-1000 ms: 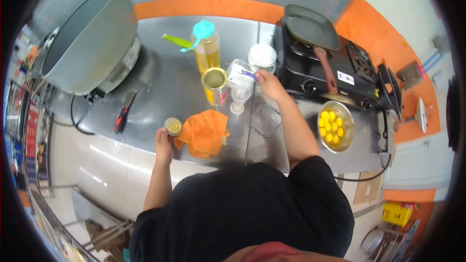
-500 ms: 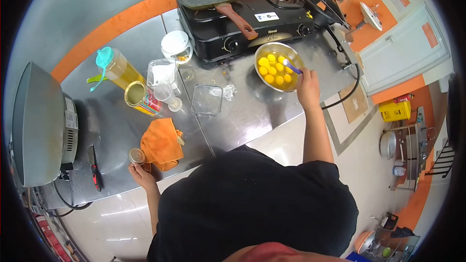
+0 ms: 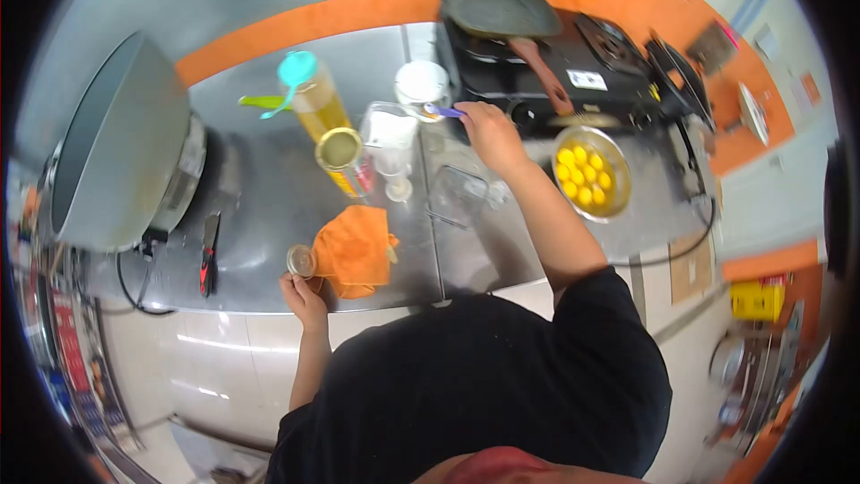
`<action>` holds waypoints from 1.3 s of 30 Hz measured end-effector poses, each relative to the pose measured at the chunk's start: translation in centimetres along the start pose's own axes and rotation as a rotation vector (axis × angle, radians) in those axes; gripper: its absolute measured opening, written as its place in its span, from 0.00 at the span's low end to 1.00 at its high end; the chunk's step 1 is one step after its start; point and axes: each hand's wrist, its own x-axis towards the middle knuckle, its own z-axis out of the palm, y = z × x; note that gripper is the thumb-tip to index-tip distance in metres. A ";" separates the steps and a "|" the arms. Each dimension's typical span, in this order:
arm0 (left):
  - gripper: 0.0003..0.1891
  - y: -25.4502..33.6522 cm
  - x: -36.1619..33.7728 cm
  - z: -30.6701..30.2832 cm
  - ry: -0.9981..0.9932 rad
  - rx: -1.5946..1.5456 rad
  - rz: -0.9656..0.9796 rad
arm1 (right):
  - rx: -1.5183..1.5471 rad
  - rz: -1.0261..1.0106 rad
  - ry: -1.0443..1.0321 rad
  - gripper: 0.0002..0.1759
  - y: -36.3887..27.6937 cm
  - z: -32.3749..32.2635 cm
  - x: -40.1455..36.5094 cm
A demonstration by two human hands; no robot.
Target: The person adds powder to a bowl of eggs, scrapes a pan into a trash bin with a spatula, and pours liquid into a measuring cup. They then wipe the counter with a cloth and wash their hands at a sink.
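My right hand (image 3: 491,133) grips a small purple spoon (image 3: 444,111), its tip over the edge of a clear tub of white powder (image 3: 391,130), beside a white round container (image 3: 421,82). At the counter's front edge my left hand (image 3: 303,294) is closed on a small round jar (image 3: 301,260), which touches an orange cloth (image 3: 356,251). To the right, a metal bowl (image 3: 618,168) holds several egg yolks. An open tin (image 3: 342,152) and a bottle of yellow liquid with a teal cap (image 3: 315,99) are left of the tub.
A black gas stove (image 3: 502,81) with a square pan (image 3: 502,7) stands at the back. A clear empty box (image 3: 461,186) lies mid-counter. A red-handled knife (image 3: 209,255) and a large grey appliance (image 3: 125,148) are at the left.
My right hand has moved left with the purple spoon, from the bowl of yolks to the tub. The view has shifted. My left hand stays on the jar.
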 end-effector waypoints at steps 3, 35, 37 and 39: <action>0.08 -1.7 -0.2 -0.1 0.084 -0.023 -0.002 | 0.018 -0.164 -0.200 0.11 0.6 5.8 3.9; 0.11 -2.9 -0.4 -0.8 0.063 0.094 0.002 | 1.038 0.856 -0.069 0.12 1.7 -2.8 -4.4; 0.11 -2.6 -0.4 -0.5 0.015 0.072 0.044 | 1.022 0.864 0.101 0.13 2.9 -6.6 -7.4; 0.11 -2.6 -0.2 -0.4 0.022 -0.027 0.048 | 0.724 0.943 0.244 0.13 4.1 -10.6 -10.9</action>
